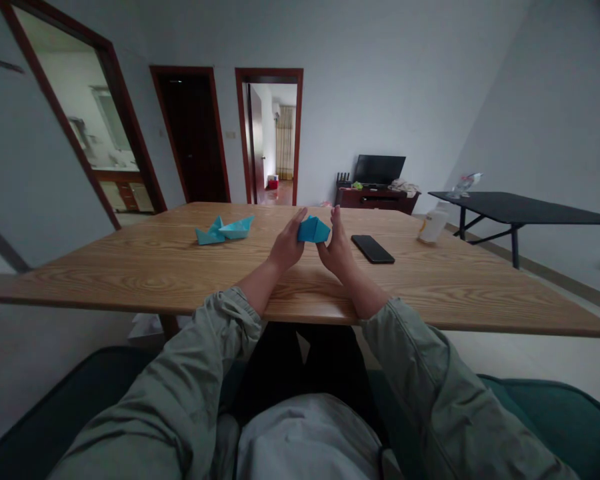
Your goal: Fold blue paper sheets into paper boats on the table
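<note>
A blue folded paper piece is held just above the wooden table, between both my hands. My left hand grips its left side, fingers pointing up and away. My right hand pinches its right side with fingers raised. Both forearms in grey-green sleeves rest over the table's near edge. To the left lie two finished light-blue folded paper boats, touching each other on the tabletop.
A black phone lies flat just right of my right hand. A white container stands further right on the table. A black side table stands at right, a TV stand against the far wall, doorways at back left.
</note>
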`<action>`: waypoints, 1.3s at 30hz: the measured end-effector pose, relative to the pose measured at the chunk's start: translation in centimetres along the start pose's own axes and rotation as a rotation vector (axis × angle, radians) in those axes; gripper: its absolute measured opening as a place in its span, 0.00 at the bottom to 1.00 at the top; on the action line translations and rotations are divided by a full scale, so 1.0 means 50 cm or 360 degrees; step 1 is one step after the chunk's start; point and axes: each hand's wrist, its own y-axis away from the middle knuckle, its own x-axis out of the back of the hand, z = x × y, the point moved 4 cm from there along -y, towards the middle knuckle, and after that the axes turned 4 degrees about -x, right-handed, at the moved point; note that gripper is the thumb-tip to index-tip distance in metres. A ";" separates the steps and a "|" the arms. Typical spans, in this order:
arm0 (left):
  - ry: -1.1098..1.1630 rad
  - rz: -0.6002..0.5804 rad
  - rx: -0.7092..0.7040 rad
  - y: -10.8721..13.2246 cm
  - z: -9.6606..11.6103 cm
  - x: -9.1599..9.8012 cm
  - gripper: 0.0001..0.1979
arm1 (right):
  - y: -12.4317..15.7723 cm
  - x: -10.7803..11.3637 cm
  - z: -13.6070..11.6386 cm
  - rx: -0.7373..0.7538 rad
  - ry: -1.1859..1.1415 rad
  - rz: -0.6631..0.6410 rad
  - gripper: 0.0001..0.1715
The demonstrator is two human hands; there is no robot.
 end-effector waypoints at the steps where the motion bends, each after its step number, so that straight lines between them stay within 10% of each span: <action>1: -0.0002 0.0037 0.0011 0.000 -0.002 0.003 0.33 | 0.000 0.001 0.003 -0.0029 0.0012 0.0022 0.50; 25: 0.0179 0.0055 0.0170 0.005 -0.015 -0.014 0.35 | 0.003 -0.009 -0.003 -0.0043 0.0069 -0.0017 0.35; 39: 0.1155 0.0261 0.1207 0.012 -0.072 -0.004 0.29 | 0.011 -0.007 0.008 -0.0166 -0.0142 -0.0040 0.53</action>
